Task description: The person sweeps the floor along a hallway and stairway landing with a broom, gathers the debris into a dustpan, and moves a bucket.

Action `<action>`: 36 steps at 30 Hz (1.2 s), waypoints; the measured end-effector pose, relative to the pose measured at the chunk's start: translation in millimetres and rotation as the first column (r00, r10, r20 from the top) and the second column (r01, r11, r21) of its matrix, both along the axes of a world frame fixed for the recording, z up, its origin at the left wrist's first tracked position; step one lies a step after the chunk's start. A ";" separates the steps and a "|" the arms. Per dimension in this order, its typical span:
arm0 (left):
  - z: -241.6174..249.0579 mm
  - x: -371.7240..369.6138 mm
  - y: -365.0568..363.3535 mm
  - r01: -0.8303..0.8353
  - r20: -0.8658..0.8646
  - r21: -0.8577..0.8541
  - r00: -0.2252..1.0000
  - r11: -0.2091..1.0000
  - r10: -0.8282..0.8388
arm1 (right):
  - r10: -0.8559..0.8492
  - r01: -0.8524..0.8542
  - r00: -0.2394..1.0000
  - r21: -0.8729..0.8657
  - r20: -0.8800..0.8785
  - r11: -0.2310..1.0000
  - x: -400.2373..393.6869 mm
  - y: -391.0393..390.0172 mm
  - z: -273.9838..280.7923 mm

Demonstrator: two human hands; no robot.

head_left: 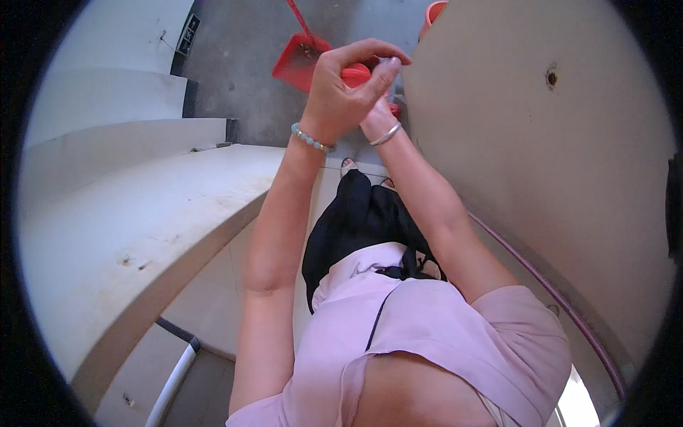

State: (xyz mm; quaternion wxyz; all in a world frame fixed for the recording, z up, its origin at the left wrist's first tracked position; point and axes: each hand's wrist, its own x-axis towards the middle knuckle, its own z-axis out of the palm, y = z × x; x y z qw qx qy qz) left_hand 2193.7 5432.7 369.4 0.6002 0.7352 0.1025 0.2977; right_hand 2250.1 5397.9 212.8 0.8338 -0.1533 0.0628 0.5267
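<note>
My left hand [348, 85], with a beaded bracelet at the wrist, is raised ahead of me with fingers curled and thumb pointing towards the fingertips. A rounded red piece [355, 75] shows in the gap between thumb and fingers; I cannot tell whether it is held. My right hand [377, 109], with a silver bangle at the wrist, crosses close behind the left, its fingers mostly hidden. A bit of red [395, 110] shows just beside it. Beyond the left hand, a red dustpan [293, 62] with an upright handle stands on the floor, dark debris inside.
A pale ledge [163, 192] runs along my left. On the right a large beige panel [541, 128] with a small hole rises close by. A red bucket [432, 16] is partly behind it. A dark socket strip [188, 34] is by the left wall.
</note>
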 end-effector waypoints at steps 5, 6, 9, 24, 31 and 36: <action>33.3 -23.4 17.9 -0.051 0.028 0.005 0.998 0.999 0.051 | -0.010 0.019 0.999 -0.252 0.035 0.967 -6.5 19.5 69.7; 36.5 -28.5 19.7 -0.117 0.033 0.014 0.993 0.993 0.116 | -0.002 0.016 0.999 -0.314 0.045 0.949 -9.1 23.9 82.0; 33.6 -36.8 18.6 -0.281 0.119 0.111 0.956 0.953 0.268 | 0.069 0.011 0.981 -0.407 0.183 0.913 -6.5 38.2 89.9; -95.7 -150.1 -31.6 -0.603 -0.501 -0.198 0.740 0.773 0.449 | 0.201 -0.217 0.951 -0.045 -0.234 0.975 128.4 85.5 107.4; -124.7 -121.2 8.1 -0.526 -0.505 0.074 0.713 0.847 0.487 | 0.340 -0.339 0.938 -0.340 -0.058 0.877 172.2 106.6 -101.6; -142.9 -83.5 61.0 -0.449 -0.513 0.062 0.752 0.892 0.414 | 0.226 -0.226 0.974 -0.126 -0.016 0.966 233.6 91.5 -118.4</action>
